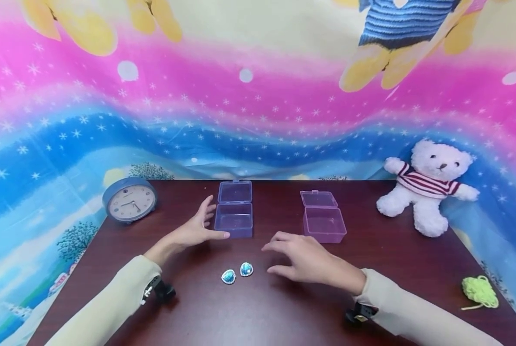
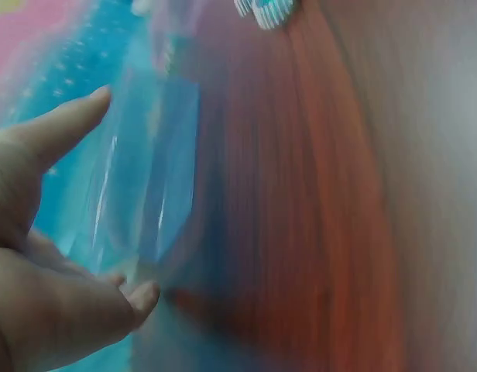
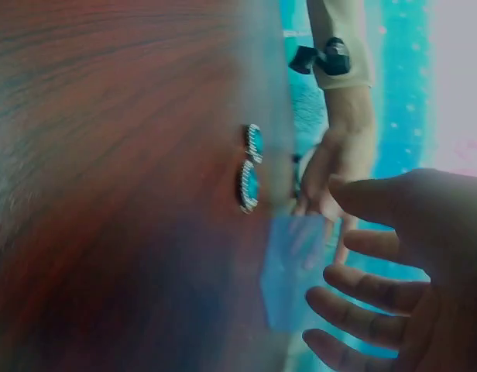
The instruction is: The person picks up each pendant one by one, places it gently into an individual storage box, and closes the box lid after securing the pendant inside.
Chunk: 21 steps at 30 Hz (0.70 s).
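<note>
Dark red-brown table [image 1: 413, 262], wood grain. Far left: round blue-cased clock [image 1: 131, 201], pale face. Far right: white plush bear [image 1: 433, 185], arms spread, maroon-and-white striped sweater. Right, nearer: yellow-green yarn bundle [image 1: 479, 290], loose end trailing left. Beyond far edge: printed backdrop [image 1: 258, 110], pink and blue bands, snowflakes.

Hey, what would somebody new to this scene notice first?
Probably the white teddy bear at the back right of the table. Next come two blue heart-shaped gems in front of the open blue box, with the left hand beside that box and the right hand right of the gems.
</note>
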Each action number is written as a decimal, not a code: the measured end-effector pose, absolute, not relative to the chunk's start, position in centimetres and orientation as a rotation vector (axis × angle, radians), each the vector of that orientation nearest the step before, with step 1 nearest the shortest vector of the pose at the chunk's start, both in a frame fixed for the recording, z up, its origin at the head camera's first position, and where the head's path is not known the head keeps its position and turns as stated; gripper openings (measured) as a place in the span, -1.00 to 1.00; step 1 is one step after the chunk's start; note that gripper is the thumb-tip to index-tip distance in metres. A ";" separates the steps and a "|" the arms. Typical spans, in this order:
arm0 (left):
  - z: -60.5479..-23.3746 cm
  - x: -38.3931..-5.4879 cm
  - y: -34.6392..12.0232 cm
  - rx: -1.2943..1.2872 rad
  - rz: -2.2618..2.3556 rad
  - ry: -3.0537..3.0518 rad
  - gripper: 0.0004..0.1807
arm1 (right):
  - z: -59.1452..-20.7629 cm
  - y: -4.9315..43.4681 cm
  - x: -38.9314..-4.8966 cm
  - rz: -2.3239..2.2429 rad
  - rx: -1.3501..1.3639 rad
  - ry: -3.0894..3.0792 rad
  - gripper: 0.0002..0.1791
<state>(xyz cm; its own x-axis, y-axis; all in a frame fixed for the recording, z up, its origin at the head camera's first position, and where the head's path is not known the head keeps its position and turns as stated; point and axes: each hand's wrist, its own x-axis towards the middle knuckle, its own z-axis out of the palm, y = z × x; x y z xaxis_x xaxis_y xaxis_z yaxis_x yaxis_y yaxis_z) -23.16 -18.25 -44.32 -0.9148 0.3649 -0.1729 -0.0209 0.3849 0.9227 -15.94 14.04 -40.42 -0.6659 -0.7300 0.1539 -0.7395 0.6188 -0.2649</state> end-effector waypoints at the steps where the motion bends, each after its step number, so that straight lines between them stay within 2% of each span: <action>1: -44.6 -23.2 -18.1 0.266 1.566 2.270 0.44 | -40.9 13.6 -16.1 0.491 1.267 -2.834 -0.52; 8: -46.1 -24.1 -18.0 0.254 1.599 2.247 0.39 | -43.9 11.1 -16.9 0.530 1.295 -2.953 -0.49; 21: -46.4 -24.9 -18.6 0.379 1.545 2.265 0.11 | -44.7 8.8 -17.4 0.430 1.385 -2.933 -0.61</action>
